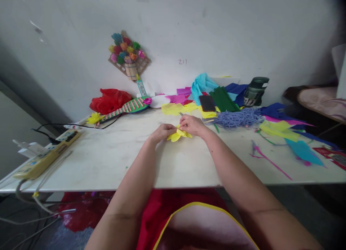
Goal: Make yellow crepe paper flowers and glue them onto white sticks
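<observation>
A yellow paper flower [178,134] lies on the white table [113,160] between both my hands. My left hand [162,132] is closed, pinching the flower's left side. My right hand [192,125] is curled over the flower's right side, its fingers pressed together on the paper. A thin metal tip, perhaps of scissors or tweezers [180,114], sticks out just behind my right hand; whether the hand grips it I cannot tell.
Coloured paper sheets [205,88], a dark phone [207,103], blue cord [238,118] and a green bottle [255,91] crowd the back right. Paper scraps [302,149] lie right. A red bag [109,100], a striped craft piece [127,107] and a power strip [45,156] sit left.
</observation>
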`<state>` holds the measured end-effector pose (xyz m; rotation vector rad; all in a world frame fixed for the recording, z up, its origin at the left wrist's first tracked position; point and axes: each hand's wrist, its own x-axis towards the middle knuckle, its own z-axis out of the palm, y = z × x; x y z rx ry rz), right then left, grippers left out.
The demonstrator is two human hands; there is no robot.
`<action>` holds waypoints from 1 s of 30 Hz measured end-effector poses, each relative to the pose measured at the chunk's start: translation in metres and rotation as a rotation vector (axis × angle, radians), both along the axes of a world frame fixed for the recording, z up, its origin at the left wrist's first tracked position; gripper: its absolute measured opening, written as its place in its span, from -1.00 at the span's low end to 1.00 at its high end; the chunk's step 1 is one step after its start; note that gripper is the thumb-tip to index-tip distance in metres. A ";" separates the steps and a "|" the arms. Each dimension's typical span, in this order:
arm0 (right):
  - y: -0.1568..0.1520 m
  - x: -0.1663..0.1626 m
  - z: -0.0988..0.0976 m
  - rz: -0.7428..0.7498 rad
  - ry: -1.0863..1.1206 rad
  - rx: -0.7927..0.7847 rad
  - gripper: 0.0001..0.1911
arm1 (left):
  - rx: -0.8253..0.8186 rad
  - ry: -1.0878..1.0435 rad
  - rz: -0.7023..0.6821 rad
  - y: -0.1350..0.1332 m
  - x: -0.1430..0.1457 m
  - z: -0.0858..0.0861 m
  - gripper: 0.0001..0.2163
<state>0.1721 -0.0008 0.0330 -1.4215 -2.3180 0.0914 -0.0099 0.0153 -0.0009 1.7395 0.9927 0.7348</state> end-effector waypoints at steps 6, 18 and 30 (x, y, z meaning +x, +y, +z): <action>0.003 0.002 -0.001 0.008 0.055 -0.031 -0.76 | 0.080 0.042 0.015 0.001 0.000 -0.002 -0.70; 0.014 0.012 -0.011 0.021 0.067 -0.019 -0.77 | 0.474 0.264 0.098 0.004 0.005 -0.003 -0.76; -0.001 0.018 0.004 -0.002 -0.113 -0.129 -0.68 | 0.610 0.403 0.109 -0.001 0.006 0.001 -0.78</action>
